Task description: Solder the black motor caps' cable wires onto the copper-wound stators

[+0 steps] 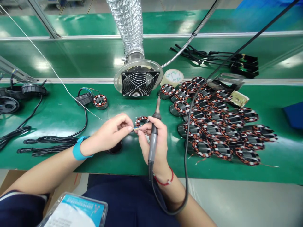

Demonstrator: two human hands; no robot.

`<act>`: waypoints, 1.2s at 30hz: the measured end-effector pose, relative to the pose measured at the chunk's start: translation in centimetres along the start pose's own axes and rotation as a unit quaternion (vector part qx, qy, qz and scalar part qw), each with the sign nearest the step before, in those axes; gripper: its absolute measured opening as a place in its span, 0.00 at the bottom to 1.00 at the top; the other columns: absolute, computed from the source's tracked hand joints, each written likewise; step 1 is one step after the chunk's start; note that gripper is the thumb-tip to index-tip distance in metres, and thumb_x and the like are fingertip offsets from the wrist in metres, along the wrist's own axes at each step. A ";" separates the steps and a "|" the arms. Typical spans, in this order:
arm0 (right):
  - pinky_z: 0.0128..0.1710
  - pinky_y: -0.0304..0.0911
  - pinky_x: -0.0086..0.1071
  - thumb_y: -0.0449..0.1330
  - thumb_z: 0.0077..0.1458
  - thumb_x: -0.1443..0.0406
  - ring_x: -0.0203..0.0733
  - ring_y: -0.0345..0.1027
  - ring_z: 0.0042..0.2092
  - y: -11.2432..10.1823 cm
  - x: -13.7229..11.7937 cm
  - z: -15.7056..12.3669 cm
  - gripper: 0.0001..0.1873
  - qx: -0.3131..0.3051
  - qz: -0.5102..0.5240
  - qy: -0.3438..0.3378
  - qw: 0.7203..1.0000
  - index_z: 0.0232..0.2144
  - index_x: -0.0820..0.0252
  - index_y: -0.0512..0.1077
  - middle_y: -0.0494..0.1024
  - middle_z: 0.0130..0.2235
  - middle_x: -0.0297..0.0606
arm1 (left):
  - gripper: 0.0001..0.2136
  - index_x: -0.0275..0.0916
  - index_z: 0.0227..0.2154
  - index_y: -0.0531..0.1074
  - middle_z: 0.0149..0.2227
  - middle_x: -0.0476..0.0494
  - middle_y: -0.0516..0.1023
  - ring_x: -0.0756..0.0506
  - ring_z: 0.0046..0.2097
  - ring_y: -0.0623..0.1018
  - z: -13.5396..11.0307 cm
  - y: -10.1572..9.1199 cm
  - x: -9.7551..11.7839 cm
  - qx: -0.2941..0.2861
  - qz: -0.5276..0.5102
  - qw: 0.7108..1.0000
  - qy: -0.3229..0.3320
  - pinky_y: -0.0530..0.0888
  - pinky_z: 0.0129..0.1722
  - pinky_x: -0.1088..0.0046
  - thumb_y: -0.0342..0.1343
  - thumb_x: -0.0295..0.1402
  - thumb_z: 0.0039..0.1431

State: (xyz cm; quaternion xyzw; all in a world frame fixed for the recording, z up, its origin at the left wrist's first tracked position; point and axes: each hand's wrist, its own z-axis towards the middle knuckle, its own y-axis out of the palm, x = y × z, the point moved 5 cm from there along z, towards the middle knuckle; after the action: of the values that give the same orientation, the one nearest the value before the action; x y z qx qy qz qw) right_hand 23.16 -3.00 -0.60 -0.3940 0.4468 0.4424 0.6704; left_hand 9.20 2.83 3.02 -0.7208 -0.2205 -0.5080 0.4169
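Note:
My right hand [156, 138] is closed round a soldering iron [153, 138], its tip pointing up and away from me; the same fingers pinch thin wire ends [137, 128]. My left hand [113, 130], with a blue wristband, pinches those same wire ends from the left. A small stator with copper windings [142, 120] sits just behind the fingertips, partly hidden by them. A dark round holder [115, 148] lies under my left hand on the green mat [59, 116].
A fume extractor fan [137, 82] on a foil duct stands behind the hands. Several wound stators [213, 126] are piled at the right. A lone stator with a wired black part [99, 101] lies at the left. Black cables [44, 143] lie at the left, a tape roll [174, 76] behind.

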 end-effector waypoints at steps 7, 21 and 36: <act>0.42 0.75 0.36 0.58 0.60 0.70 0.36 0.73 0.37 -0.4 -0.5 0.3 0.24 -0.025 0.028 -0.024 0.999 0.55 0.50 0.59 0.74 0.38 0.32 | 0.06 0.38 0.29 0.68 0.31 0.50 0.70 0.49 0.35 0.70 0.4 0.7 0.7 0.007 0.091 0.995 0.042 0.66 0.36 0.73 0.52 0.29 0.63; 0.38 0.73 0.35 0.60 0.57 0.68 0.37 0.74 0.35 0.0 -0.2 0.8 0.19 0.048 0.033 0.003 0.998 0.51 0.52 0.64 0.76 0.34 0.30 | 0.08 0.38 0.34 0.74 0.30 0.50 0.77 0.50 0.32 0.74 1.0 0.8 -0.1 -0.020 0.119 0.992 0.030 0.68 0.34 0.75 0.50 0.31 0.65; 0.29 0.72 0.37 0.59 0.62 0.62 0.38 0.73 0.28 -4.9 1.7 -1.7 0.14 0.095 -0.069 -0.095 0.988 0.49 0.52 0.73 0.79 0.34 0.34 | 0.04 0.35 0.23 0.70 0.21 0.53 0.70 0.53 0.25 0.67 5.2 -0.4 -2.6 -0.031 0.033 0.996 -0.077 0.63 0.26 0.77 0.53 0.25 0.50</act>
State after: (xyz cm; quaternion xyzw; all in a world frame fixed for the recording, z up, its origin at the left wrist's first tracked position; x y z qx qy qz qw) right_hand 27.77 -5.63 -2.04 -0.3143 0.3926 0.3862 0.7733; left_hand 10.73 7.59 0.08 -0.7772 -0.2120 -0.4438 0.3926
